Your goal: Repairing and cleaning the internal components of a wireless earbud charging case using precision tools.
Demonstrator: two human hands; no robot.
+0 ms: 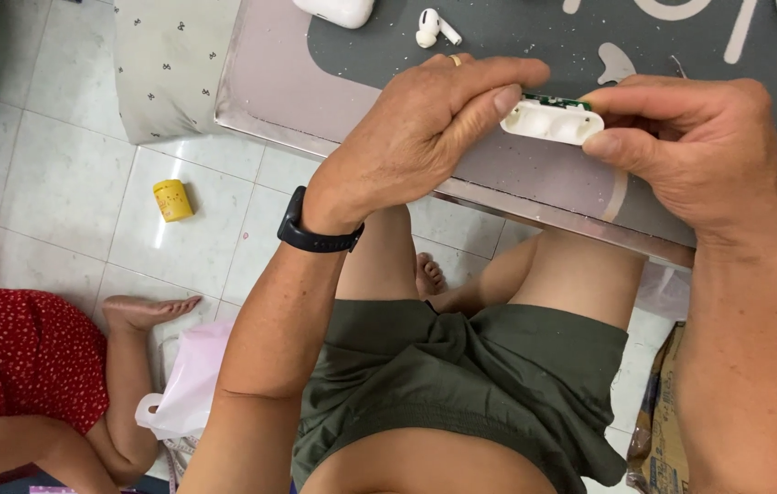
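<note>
My left hand (425, 137) and my right hand (695, 151) together grip a small white plastic earbud-case shell (548, 122) with a green circuit board along its top edge. Left thumb and fingers pinch its left end; right thumb and fingers pinch its right end. I hold it just above the near edge of the table (265, 87), which carries a grey mat (516, 41). My left wrist wears a black band (315, 233), and a ring sits on a left finger.
A loose white earbud (432, 27) and a white case (338, 11) lie at the table's far side. On the tiled floor: a yellow container (172, 199), a patterned cushion (169, 64), a pink-white plastic bag (185, 384). Another person in red (22, 366) sits at lower left.
</note>
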